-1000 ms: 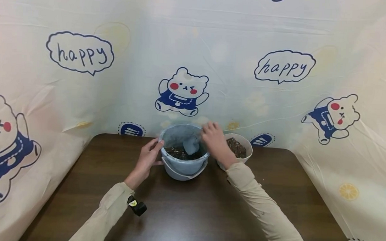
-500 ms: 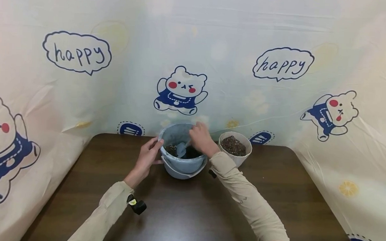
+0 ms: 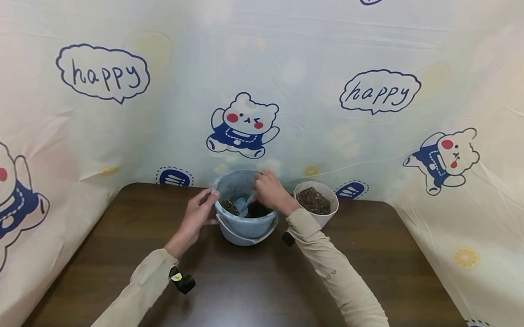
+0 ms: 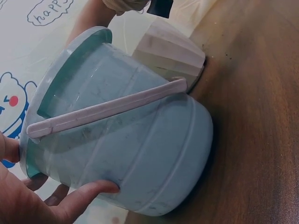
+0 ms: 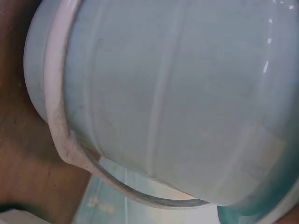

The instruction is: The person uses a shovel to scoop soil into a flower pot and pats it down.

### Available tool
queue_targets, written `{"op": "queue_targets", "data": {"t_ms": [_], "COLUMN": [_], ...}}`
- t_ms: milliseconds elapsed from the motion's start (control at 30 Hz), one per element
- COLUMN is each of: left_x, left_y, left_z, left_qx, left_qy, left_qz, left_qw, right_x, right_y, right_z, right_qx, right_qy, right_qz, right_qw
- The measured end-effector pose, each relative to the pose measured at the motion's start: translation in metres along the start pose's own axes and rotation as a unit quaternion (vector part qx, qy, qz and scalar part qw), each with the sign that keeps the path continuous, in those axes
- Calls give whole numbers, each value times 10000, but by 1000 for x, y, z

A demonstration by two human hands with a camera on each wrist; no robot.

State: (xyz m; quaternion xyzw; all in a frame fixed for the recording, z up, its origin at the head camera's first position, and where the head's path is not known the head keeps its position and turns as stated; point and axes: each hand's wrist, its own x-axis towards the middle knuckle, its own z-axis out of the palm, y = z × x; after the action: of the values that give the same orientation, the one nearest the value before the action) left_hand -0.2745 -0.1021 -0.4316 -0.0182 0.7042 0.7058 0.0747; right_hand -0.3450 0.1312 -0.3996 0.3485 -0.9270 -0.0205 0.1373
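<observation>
- Head view: since a second ago, the right hand [image 3: 273, 190] has moved inward, its scoop [image 3: 242, 208] dropping to the soil [image 3: 229, 207] inside the bucket [image 3: 242, 228], probably digging.
- Right fingers curl round the scoop; the left hand [image 3: 198, 209] grips the bucket.

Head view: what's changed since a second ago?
The right hand moved left, bringing the scoop left and lower in the bucket and uncovering more of the pot. Nothing visibly gripped or released. The left hand still holds the bucket; bucket and pot stayed put.
</observation>
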Motion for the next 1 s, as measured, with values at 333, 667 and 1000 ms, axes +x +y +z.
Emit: {"op": "queue_targets", "data": {"t_ms": [333,667,1000], "left_x": [-1,3,2], "left_y": [0,-4,-1], "left_z": [3,5,5], "left_qx": [-134,-137,-143], "left_qy": [70,142,153], "left_qz": [-10,-5,13], "left_qw": [9999,9998,9998], "right_x": [-9,-27,-29], "right_y": [19,26,27], "right_z": [-8,-17,-18], "right_qx": [1507,1934,2106], "right_qy": [-121,-44,73], "right_qz": [-473,67,166], "right_qw": [9874,9811,9774]}}
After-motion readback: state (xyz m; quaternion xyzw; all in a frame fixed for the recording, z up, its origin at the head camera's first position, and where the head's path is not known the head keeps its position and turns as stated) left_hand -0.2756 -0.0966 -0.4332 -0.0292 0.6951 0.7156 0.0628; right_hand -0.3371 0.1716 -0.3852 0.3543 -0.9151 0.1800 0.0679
